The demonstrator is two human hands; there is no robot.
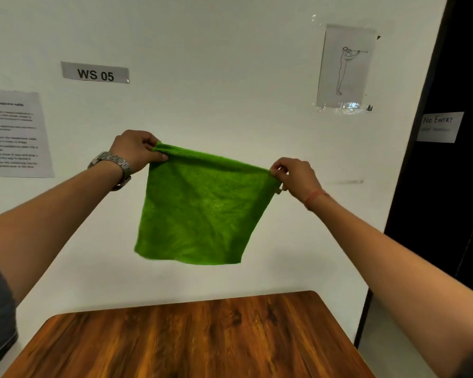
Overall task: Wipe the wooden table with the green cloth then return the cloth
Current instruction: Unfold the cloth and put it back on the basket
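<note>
Cloth point(200, 205) position, head view: the green cloth hangs in the air in front of the white wall point(230, 77), well above the bench point(191, 339) and not touching it. It is held by its two upper corners. The left hand point(135, 150) grips the left corner, fingers point(156, 148) curled and clamped on a bunched fold of fabric. The right hand point(295, 174) pinches the right corner between thumb and fingers, the remaining fingers loosely curled beneath. The arms are spread, so the top edge is drawn nearly taut and the body of the cloth drops as an open, roughly square sheet. This hold appears intended to spread the cloth flat, either before laying it on the bench or before folding it for return; which stage applies cannot be told.

Materials: the cloth is soft, napped, probably microfibre, limp and creased, with a small tag at the right corner. The lower edge is blurred. The bench top is smooth wood-grain laminate with rounded corners. A metal watch point(112, 162) sits on the left wrist. Printed sheets are taped to the wall, one reading "WS 05" point(95, 74).
</note>
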